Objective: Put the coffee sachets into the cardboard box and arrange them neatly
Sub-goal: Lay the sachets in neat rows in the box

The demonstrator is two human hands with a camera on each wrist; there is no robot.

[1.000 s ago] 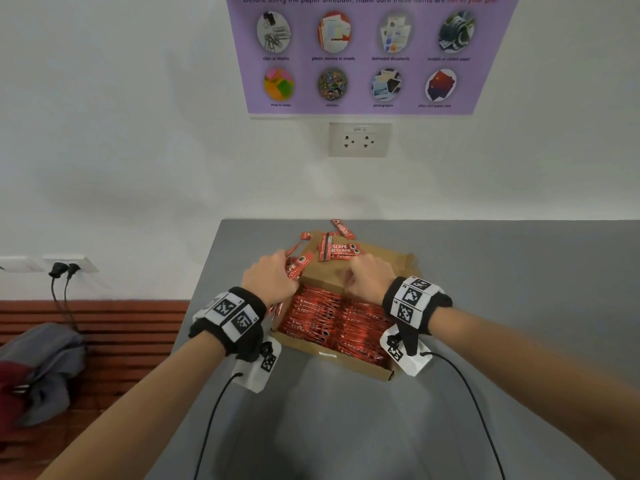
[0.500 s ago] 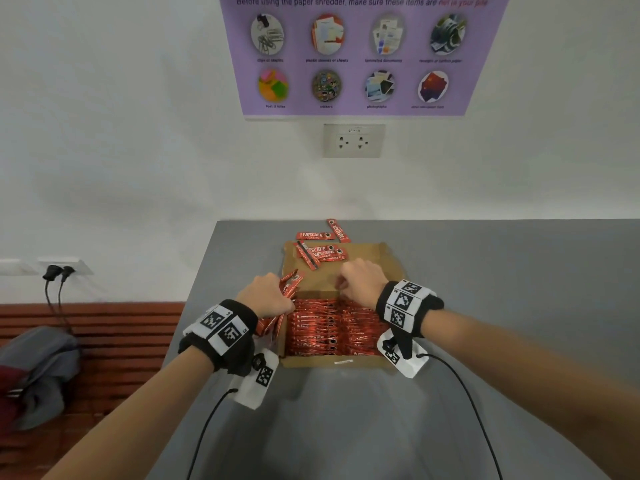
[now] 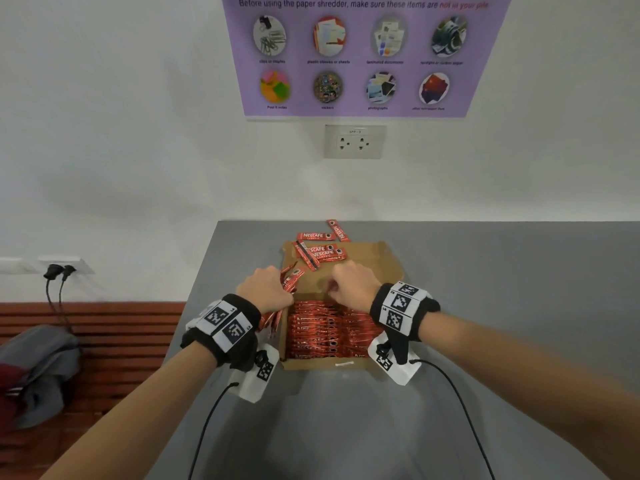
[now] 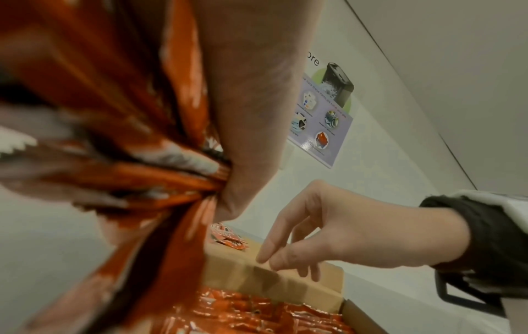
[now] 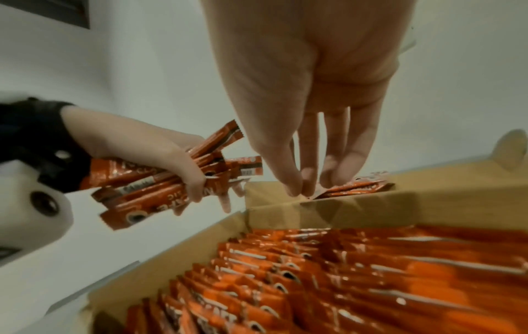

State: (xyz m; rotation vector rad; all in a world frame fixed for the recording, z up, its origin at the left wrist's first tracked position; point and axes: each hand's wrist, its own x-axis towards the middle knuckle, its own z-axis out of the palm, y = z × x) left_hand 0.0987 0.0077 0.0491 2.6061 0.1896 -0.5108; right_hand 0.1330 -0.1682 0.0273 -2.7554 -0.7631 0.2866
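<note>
Your grey table runs up to the white wall, and the cardboard box sits near its left edge, close to the far edge. The box's open flap lies flat toward the wall. Rows of red Nescafé coffee sachets stand on edge in the box, packed side by side and filling the part you can see.

Your left hand hovers at the box's left wall with its fingers curled round a bundle of sachets; the sticks fan out at both ends of your fist.

Your right hand is over the fold between box and flap, fingers pointing down. Its fingertips pinch the end of a single sachet lying on the flap.

A few loose sachets lie scattered at the flap's far left corner, and two more rest on the table just beyond it, by the wall.
</note>
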